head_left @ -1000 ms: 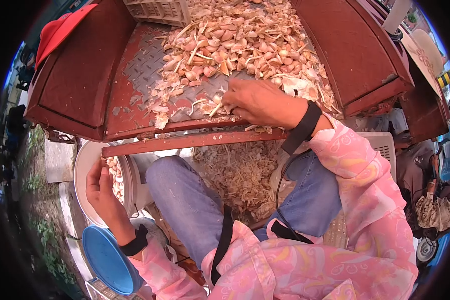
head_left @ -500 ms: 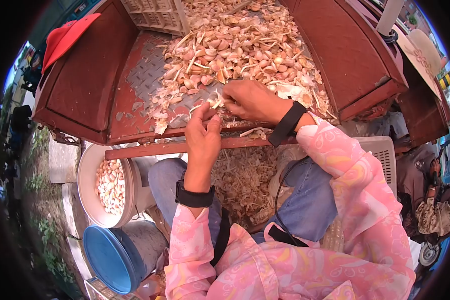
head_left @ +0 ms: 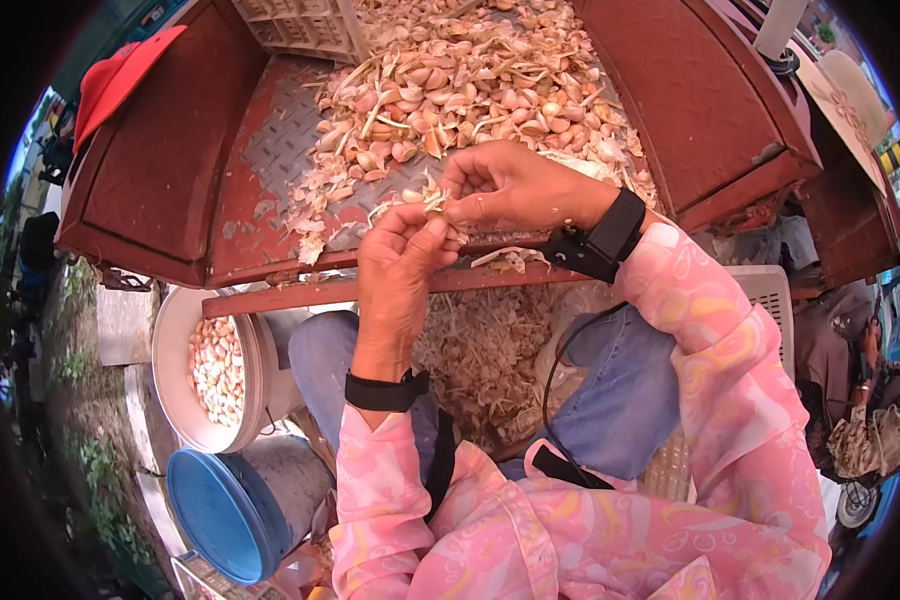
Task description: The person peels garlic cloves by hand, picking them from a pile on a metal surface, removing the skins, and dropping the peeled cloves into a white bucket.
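Observation:
Both hands meet above the front edge of a red metal cart bed (head_left: 235, 240). Between their fingertips is a small piece of garlic (head_left: 432, 198) with pale, peeling skin. My left hand (head_left: 402, 262) pinches it from below with thumb and fingers. My right hand (head_left: 518, 185), coming in from the right, has its thumb and forefinger closed at the same piece. Just beyond the hands lies a broad pile of garlic cloves (head_left: 450, 100) mixed with dry skins and stems.
A white bucket (head_left: 170, 365) holding cloves is at the left, above a blue-lidded bucket (head_left: 215, 515). Garlic skins (head_left: 485, 360) lie between the knees. A plastic crate (head_left: 305, 25) stands on the bed; a pale basket (head_left: 765, 290) is at the right. A red cap (head_left: 120, 80) hangs upper left.
My right hand has turned and its wrist has moved a little to the right. My left fingers have closed more around the garlic piece. The view has shifted slightly.

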The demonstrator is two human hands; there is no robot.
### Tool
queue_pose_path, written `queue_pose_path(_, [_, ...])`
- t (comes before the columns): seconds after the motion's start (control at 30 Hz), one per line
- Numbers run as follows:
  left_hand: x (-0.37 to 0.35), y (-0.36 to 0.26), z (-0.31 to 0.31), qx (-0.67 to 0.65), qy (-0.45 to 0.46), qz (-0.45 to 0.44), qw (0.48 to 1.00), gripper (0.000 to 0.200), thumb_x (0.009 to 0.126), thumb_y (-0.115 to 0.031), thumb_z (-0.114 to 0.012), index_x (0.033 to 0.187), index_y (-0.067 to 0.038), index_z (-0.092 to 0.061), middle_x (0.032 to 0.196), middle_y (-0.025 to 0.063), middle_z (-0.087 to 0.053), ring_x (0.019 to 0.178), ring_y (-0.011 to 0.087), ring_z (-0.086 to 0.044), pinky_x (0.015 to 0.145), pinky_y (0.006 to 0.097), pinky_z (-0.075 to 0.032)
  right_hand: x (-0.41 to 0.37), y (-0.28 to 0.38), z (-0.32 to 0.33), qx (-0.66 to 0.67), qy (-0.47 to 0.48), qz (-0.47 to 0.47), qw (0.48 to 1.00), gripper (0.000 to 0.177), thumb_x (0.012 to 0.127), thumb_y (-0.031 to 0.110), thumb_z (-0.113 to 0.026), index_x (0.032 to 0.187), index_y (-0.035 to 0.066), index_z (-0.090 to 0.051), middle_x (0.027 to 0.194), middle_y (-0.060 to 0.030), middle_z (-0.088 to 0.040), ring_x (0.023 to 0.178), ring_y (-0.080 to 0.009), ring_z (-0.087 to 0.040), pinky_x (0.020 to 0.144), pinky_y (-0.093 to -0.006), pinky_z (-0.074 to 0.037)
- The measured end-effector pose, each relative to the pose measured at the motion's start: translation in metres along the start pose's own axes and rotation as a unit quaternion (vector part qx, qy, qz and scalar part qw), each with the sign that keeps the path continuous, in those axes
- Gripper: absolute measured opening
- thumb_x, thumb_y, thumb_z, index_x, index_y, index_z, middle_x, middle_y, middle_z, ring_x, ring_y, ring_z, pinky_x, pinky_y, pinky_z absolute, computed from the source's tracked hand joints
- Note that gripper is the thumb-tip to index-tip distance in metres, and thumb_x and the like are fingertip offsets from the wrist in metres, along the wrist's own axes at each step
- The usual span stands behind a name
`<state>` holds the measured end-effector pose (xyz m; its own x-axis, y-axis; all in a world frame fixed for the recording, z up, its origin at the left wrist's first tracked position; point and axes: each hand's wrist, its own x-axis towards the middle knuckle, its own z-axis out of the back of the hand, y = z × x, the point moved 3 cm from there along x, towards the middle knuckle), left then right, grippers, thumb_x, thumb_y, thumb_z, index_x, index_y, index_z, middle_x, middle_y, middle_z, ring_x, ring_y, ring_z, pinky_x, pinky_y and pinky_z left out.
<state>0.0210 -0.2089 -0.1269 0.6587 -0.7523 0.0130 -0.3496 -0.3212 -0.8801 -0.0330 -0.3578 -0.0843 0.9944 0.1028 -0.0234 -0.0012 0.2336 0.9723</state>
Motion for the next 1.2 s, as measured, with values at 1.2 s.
queue_pose_path(1.2, [-0.038,0.002,-0.02,0.011,0.023,0.029,0.999,0.02,0.086,-0.011,-0.056,0.102,0.001,-0.052,0.082,0.0041,-0.056,0.068,0.0078,-0.051,0.057,0.0181,-0.04,-0.006,-0.015,0.015,-0.192,-0.165,0.03,0.967,0.036,0.092,0.03,-0.046,0.075,-0.001,-0.05,0.058,-0.003,-0.044,0.055,-0.0124,-0.041,0.051,-0.0298,-0.036])
